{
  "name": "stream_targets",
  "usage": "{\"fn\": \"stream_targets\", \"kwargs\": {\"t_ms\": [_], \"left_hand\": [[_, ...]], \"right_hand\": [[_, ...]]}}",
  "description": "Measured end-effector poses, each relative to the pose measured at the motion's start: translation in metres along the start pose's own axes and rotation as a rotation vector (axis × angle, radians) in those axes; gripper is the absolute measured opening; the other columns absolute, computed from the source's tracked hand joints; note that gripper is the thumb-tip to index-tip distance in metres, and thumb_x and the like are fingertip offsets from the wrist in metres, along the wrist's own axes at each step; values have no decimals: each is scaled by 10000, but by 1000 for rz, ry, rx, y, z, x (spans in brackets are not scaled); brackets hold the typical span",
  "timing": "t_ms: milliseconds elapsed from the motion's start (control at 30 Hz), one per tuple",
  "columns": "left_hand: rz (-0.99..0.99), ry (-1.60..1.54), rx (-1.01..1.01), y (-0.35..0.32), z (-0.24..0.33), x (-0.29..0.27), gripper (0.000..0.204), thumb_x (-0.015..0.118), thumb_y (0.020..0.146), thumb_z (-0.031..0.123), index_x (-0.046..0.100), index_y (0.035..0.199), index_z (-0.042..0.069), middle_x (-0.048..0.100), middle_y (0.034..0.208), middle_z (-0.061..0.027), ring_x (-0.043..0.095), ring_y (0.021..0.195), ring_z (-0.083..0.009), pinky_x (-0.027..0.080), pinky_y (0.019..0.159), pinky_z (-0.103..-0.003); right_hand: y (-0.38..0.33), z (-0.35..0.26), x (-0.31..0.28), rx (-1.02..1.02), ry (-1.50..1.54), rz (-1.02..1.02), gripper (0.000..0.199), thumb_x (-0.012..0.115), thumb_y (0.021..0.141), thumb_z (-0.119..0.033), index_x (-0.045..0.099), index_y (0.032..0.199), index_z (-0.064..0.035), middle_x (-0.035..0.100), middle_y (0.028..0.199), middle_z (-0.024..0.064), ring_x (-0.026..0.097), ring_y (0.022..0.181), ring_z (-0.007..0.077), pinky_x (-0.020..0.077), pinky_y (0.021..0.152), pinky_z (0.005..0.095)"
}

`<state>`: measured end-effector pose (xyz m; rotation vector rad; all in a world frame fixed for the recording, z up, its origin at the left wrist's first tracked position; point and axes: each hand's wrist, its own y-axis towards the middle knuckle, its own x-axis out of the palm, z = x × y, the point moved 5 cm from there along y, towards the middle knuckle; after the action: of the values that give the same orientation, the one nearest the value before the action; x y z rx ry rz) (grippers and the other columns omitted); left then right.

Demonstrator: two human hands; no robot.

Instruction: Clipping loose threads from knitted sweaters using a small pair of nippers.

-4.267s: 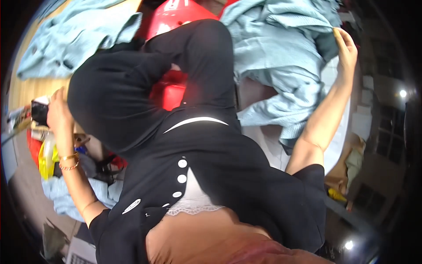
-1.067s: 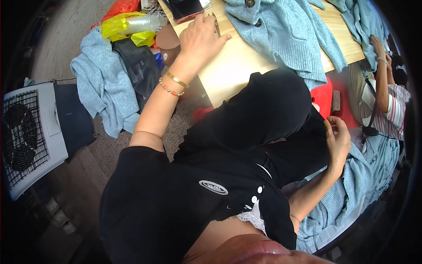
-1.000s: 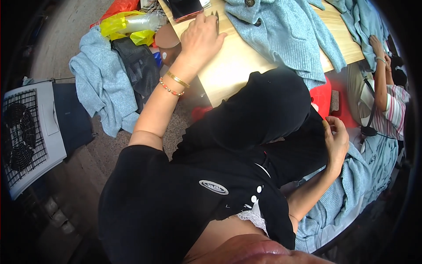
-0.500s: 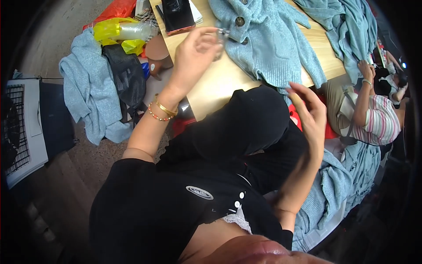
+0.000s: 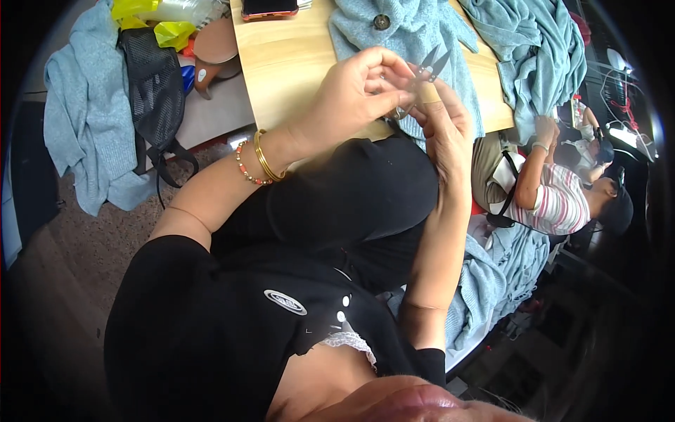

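Small dark-bladed thread snips (image 5: 434, 65) point up and away above the table edge, blades apart. My right hand (image 5: 448, 130) is closed on their handles, which its fingers partly hide; a tan strip wraps its thumb. My left hand (image 5: 355, 91), with bracelets at the wrist, has curled fingers, and its thumb and fingertips meet the snips from the left. Just beyond both hands lies a light blue knitted cardigan (image 5: 401, 42) with a dark button, spread on the wooden table (image 5: 285, 70); my hands partly cover its lower part.
A phone (image 5: 269, 8) lies at the table's far left. Further left are a black mesh bag (image 5: 151, 91), a blue knit garment (image 5: 84, 126) and a brown stool (image 5: 216, 43). More blue knitwear (image 5: 541, 56) lies at right, near a person in a striped shirt (image 5: 559, 200). Another knit pile (image 5: 485, 288) sits beside my right arm.
My right hand has come up and left to meet my left hand, closing on the snips. My left hand has moved right with them. The whole view has shifted.
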<state>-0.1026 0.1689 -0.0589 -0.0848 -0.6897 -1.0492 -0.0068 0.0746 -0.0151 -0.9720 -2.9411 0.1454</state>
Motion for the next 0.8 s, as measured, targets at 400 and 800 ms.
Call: {"fn": "stream_targets", "kwargs": {"t_ms": [400,800], "left_hand": [[219,334,393,41,-6,-76,393,691,849,146,535,1183,10,571,1066,-89,623,822,-138,511,691,-256],[175,1169,192,54,14,-49,292,708,806,167,539,995,22,491,1016,-184,591,885,-375,500,754,-421]], "right_hand": [[42,-6,-20,-79,-379,155,288,513,977,-209,614,1106,29,587,747,5,500,640,61,419,592,201],[48,-4,-2,-523,-1205,166,302,719,781,-134,663,1075,-103,613,856,65,608,691,195,493,636,322]]}}
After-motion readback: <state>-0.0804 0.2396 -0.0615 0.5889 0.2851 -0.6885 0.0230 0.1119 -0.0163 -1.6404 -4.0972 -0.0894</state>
